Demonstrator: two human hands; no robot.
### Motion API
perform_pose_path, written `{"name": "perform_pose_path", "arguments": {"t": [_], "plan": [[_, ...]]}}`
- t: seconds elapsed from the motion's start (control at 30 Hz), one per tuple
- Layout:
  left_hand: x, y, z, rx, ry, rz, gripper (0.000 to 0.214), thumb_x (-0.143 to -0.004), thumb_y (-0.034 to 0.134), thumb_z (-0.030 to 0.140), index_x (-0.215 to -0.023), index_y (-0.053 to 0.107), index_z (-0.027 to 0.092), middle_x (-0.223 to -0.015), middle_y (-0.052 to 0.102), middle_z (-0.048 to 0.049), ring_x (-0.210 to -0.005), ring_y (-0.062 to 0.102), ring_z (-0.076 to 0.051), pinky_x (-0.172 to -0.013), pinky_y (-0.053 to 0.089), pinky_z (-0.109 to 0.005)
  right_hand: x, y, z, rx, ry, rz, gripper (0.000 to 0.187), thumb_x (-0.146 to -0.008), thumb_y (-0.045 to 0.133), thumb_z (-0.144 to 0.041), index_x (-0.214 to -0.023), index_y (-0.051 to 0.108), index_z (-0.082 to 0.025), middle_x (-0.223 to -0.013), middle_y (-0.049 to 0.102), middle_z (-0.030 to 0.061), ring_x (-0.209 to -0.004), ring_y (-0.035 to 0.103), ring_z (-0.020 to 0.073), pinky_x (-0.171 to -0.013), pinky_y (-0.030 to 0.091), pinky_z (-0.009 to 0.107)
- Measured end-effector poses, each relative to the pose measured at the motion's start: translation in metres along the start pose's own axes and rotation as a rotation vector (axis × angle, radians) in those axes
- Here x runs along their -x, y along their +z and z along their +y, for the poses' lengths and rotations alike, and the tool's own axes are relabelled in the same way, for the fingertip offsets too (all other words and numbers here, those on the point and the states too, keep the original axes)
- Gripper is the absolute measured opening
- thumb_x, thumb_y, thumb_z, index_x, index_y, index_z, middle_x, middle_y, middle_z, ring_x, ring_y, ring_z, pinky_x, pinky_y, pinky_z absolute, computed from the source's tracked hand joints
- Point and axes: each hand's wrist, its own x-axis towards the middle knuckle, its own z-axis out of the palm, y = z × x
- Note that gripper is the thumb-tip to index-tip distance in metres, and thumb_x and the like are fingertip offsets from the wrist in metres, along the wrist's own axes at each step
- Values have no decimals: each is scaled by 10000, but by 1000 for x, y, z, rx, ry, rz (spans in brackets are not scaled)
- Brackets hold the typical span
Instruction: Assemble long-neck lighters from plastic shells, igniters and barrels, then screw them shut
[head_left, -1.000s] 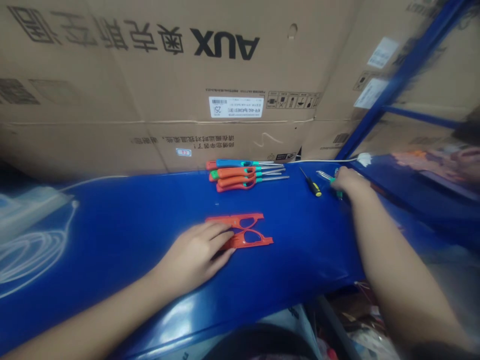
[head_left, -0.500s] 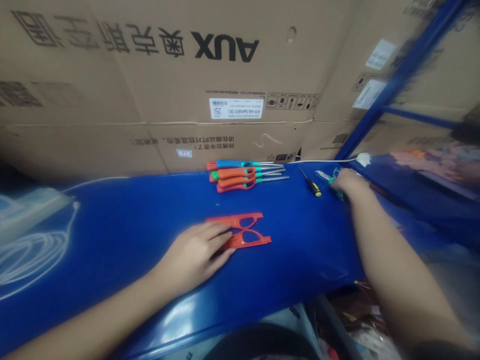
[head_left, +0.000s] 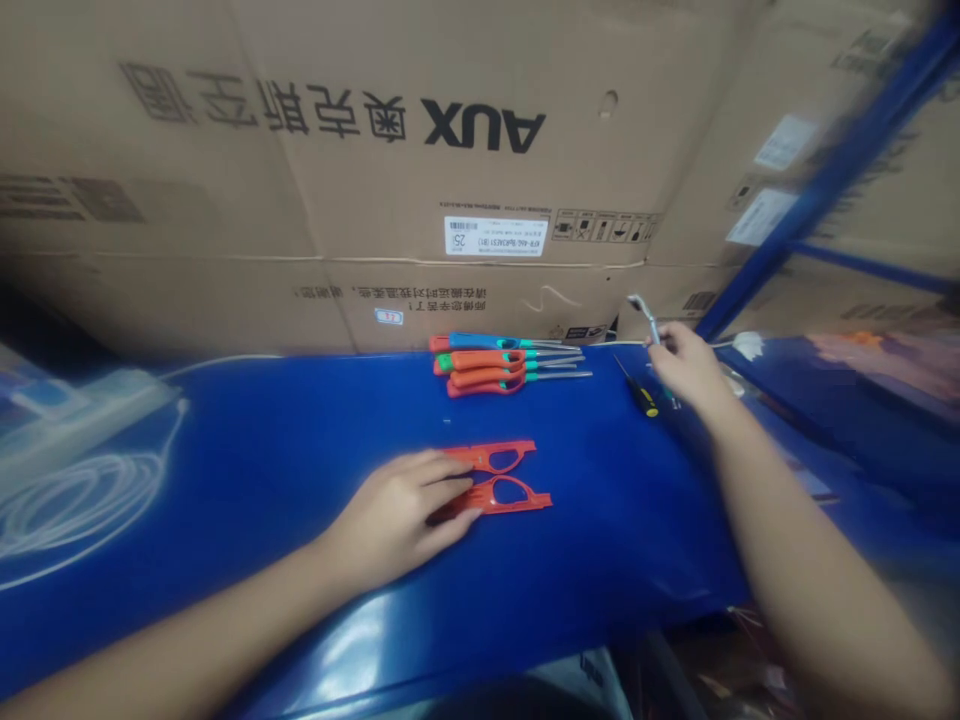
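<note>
My left hand [head_left: 397, 515] lies flat with fingers stretched over the left ends of two orange plastic shell halves [head_left: 504, 477] on the blue table [head_left: 262, 470]. My right hand [head_left: 686, 365] is at the far right, fingers closed round a thin silver metal rod part [head_left: 643, 310] that sticks up and left from the fist. A small black and yellow screwdriver [head_left: 639, 390] lies just left of that hand. Several finished orange, blue and green long lighters [head_left: 499, 365] lie in a row by the back edge.
Big cardboard boxes [head_left: 420, 170] marked AUX wall off the back of the table. A coil of clear tubing [head_left: 75, 495] and a plastic bag lie at the left. A blue rack post [head_left: 817, 180] rises at the right. The table's front edge runs below my arms.
My right hand has lifted the silver rod part off the table, its tip now pointing up. The view shifted slightly. My left hand stays on the orange shells.
</note>
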Motion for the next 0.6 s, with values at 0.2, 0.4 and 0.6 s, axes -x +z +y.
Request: {"name": "perform_pose_path", "arguments": {"t": [0.2,0.4,0.6], "plan": [[-1,1,-5,205,-135,137,291,-968,595,262,-1251,654,225,-1162,727,-70,-1063,667,-211,-912,571,-364,40,19,-42,-228,-400,-164,172,-790,416,-173,-753,578,-215,-701,623,13,-647,552,177,-626,410,271],[-3,4,-10,244,-307,242,387,-909,685,316,-1267,586,206,-1216,671,-83,-1089,647,-217,-948,542,-371,93,39,-72,-310,-733,-410,171,-923,488,-247,-779,570,-206,-722,596,2,-643,522,142,-622,389,259],[-4,4,-12,269,-258,194,366,-881,740,332,-1212,654,203,-1095,721,-58,-997,645,-206,-883,521,-344,108,44,-75,-333,-907,-549,158,-992,497,-310,-909,571,-199,-786,591,-2,-643,504,116,-616,382,241]]}}
